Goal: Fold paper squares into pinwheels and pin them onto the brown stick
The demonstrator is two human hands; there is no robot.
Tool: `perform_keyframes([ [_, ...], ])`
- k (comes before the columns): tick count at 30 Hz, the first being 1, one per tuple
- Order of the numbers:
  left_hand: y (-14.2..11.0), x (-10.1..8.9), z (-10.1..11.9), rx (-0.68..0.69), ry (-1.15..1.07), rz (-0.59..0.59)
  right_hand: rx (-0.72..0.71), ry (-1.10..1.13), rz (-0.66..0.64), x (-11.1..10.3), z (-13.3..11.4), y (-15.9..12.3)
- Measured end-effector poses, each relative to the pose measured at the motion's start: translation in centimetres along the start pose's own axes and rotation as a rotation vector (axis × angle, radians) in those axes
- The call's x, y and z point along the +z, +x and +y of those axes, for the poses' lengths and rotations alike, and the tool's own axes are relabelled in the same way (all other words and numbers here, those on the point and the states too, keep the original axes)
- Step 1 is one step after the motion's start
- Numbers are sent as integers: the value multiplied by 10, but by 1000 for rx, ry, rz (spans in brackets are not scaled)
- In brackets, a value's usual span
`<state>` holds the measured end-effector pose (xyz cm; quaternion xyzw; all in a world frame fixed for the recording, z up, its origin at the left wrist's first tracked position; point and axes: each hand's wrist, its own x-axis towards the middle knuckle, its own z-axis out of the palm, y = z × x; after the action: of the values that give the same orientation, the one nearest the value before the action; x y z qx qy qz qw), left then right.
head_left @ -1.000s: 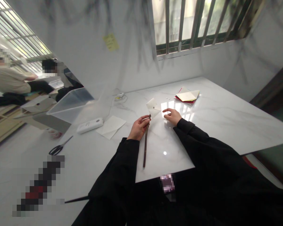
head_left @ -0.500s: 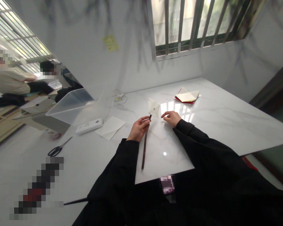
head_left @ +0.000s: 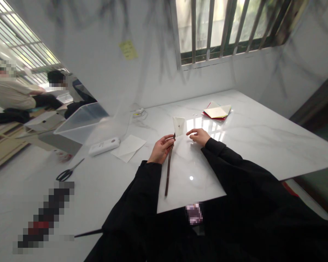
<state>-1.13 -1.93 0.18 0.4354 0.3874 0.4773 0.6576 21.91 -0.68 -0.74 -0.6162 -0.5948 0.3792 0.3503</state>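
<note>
My left hand (head_left: 161,149) is closed round the upper part of a thin dark brown stick (head_left: 167,174), whose lower end slants down over the white tabletop. At the top of the stick sits a small white paper pinwheel (head_left: 179,125) with a dark pin at its centre. To the right of the pinwheel, apart from it, my right hand (head_left: 199,137) hovers with bent fingers and a gap between thumb and forefinger. Nothing shows in that hand.
Left of my hands lie a white paper sheet (head_left: 128,148), a white oblong device (head_left: 104,146) and black-handled scissors (head_left: 70,171). A stack of coloured papers (head_left: 217,111) rests at the back right. Behind the device stands a clear plastic bin (head_left: 79,120). Two people sit at far left.
The pinwheel has turned on its pin, so its outline looks different. Both hands and the stick stay almost where they were.
</note>
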Motion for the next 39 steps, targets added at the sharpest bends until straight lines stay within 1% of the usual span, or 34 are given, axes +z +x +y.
perform_keyframes([
  [2,0,0,0,1,2,-3,32,40,33,0,1,2],
  [3,0,0,0,3,6,-5,33,55,7,1,1,2],
  [6,0,0,0,16,10,-4,-32,30,-164,4,-1,0],
  [8,-1,0,0,22,2,3,-89,-22,-215,6,-2,-2],
  [10,-1,-1,0,25,-1,6,-114,-51,-177,8,-2,-3],
  [12,-1,-2,0,27,9,2,-99,-64,-108,8,-1,-2],
  [16,0,-2,0,25,19,0,-1,-91,123,4,0,0],
  [17,0,-2,0,25,21,-1,-2,-100,170,3,0,0],
  [18,0,-2,-1,26,23,-2,-21,-113,190,2,0,0],
  [19,0,-1,-1,27,27,-2,-53,-134,172,1,-1,-1],
  [21,0,-1,-1,28,33,-1,-121,-193,53,0,-4,-3],
  [23,0,-1,0,29,34,-2,-149,-239,-58,0,-6,-4],
  [25,0,-1,0,27,33,-6,-150,-253,-77,1,-8,-5],
  [30,0,-1,0,21,33,-5,-82,-260,65,1,-6,-4],
  [33,1,-1,0,17,29,-3,-53,-228,114,0,-5,-5],
  [35,0,-1,0,13,43,-13,-84,-219,147,-1,-5,-6],
  [39,-3,2,2,5,88,-80,-165,-262,262,-5,-6,-9],
])
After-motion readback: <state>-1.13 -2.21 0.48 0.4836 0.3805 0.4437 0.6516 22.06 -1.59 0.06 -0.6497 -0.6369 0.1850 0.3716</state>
